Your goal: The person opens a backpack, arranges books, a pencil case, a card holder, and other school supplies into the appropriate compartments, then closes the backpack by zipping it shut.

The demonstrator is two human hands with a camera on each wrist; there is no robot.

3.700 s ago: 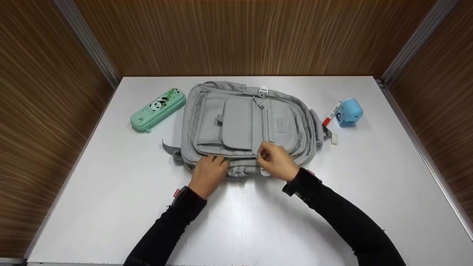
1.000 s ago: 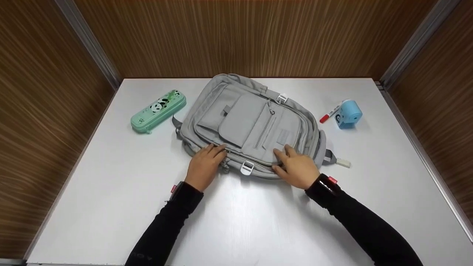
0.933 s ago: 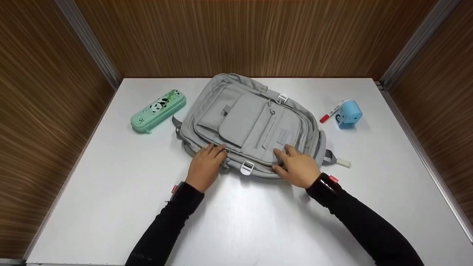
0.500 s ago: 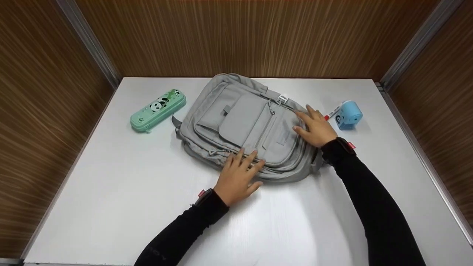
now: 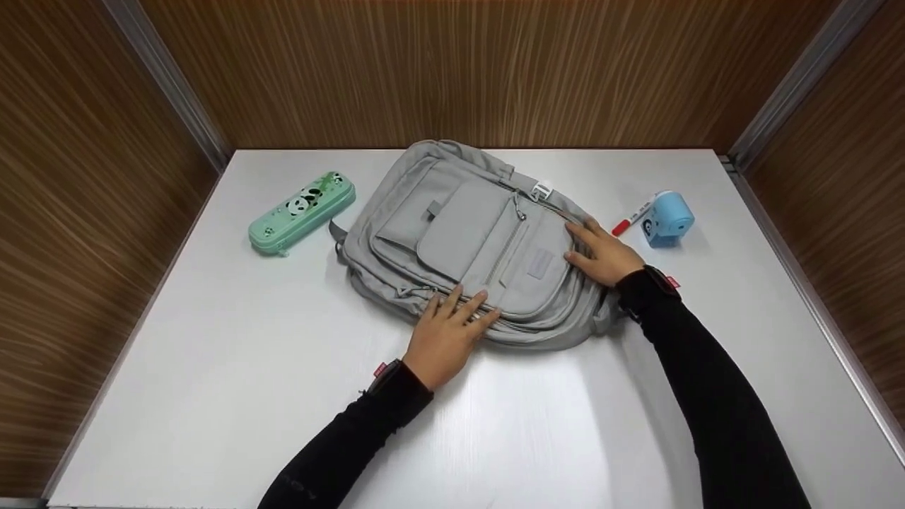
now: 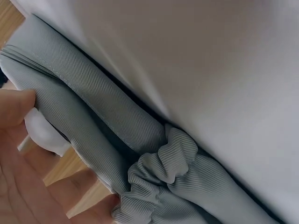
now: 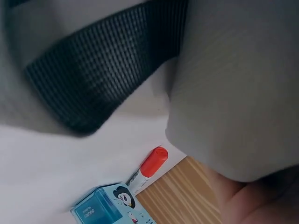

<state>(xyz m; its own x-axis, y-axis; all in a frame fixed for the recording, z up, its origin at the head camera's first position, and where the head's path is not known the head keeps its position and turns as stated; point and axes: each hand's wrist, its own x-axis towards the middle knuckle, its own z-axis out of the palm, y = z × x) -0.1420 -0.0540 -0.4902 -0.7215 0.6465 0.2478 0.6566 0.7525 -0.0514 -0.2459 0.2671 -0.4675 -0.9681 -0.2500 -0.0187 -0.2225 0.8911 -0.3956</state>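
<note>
A grey backpack (image 5: 452, 226) lies flat and slanted on the white table, front pockets facing up. My left hand (image 5: 444, 343) rests on its near edge, fingers spread over the zipper line. In the left wrist view, the thumb and fingers of the left hand (image 6: 28, 172) touch the grey fabric beside a gathered part (image 6: 159, 182). My right hand (image 5: 606, 256) lies on the bag's right end with extended fingers. In the right wrist view, part of the right hand (image 7: 243, 203) shows behind the grey fabric (image 7: 233, 93), near a dark webbing strap (image 7: 107, 65).
A green pencil case (image 5: 304, 214) with pandas lies left of the bag. To the right are a red-capped marker (image 5: 636, 213) and a small blue device (image 5: 667, 219) with a cartoon animal. Brown wood-grain panels (image 5: 452, 71) enclose the table (image 5: 212, 396) at the back and sides.
The backpack has turned clockwise. My right hand has left the near edge for the bag's right end. The left hand has slid right along the near edge; over the last half second both barely moved.
</note>
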